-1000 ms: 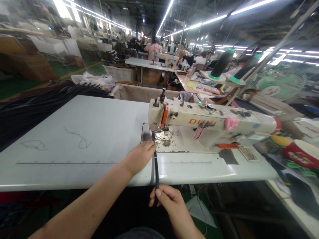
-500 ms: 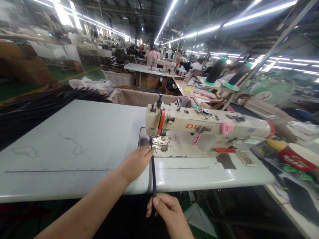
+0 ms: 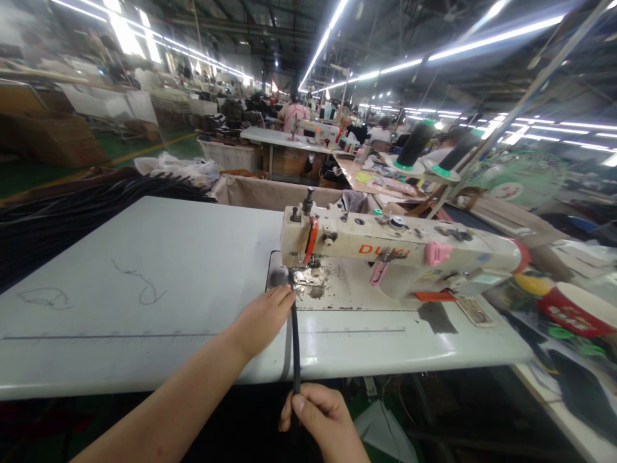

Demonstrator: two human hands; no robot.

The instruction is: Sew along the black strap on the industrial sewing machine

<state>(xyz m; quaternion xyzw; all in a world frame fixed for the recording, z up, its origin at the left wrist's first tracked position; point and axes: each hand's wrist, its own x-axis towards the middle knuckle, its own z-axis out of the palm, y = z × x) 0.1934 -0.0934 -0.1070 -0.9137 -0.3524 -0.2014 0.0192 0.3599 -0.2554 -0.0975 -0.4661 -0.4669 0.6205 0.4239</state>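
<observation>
A narrow black strip (image 3: 295, 341) runs from under the needle area of a white sewing machine (image 3: 385, 251) down over the table's front edge. Close to the presser foot, my left hand (image 3: 268, 316) has its fingers together on the strip's upper end; its fingertips partly hide it. Below the edge, my right hand (image 3: 321, 415) pinches the same strip between thumb and fingers, keeping it fairly straight. Where the strip meets the needle is hard to make out. The metal needle plate (image 3: 308, 280) shows just beyond my left fingertips.
Loose threads (image 3: 139, 280) lie on the white tabletop (image 3: 193, 257) at left. A heap of black strips (image 3: 87, 212) hangs beyond its left edge. Black thread cones (image 3: 417, 145) stand behind the machine. A red and white tub (image 3: 578, 308) is at the right, a person (image 3: 293, 117) further off.
The view has shifted slightly. Both hands keep their hold on the strip, and my right hand sits marginally lower in the picture.
</observation>
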